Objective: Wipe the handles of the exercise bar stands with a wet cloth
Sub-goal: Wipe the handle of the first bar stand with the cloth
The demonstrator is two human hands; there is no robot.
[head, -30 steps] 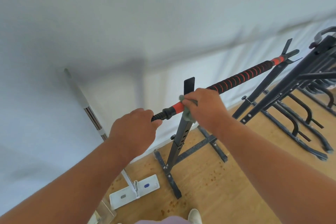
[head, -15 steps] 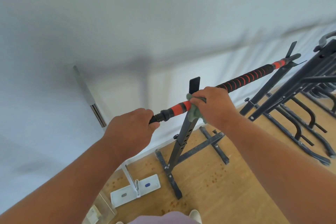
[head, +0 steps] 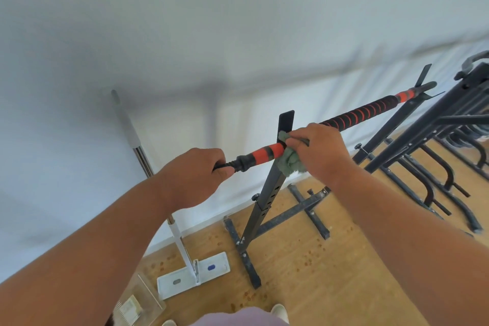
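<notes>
Sliding up the bar, the right hand and its cloth now sit past the orange band, beside the stand's post.

Left hand is closed around the thin black end of the bar; the right hand presses the green cloth around the bar where it crosses the near stand. The bar's far end rests on a second stand to the right. A mop leans on the white wall, its flat head on the wooden floor.
</notes>
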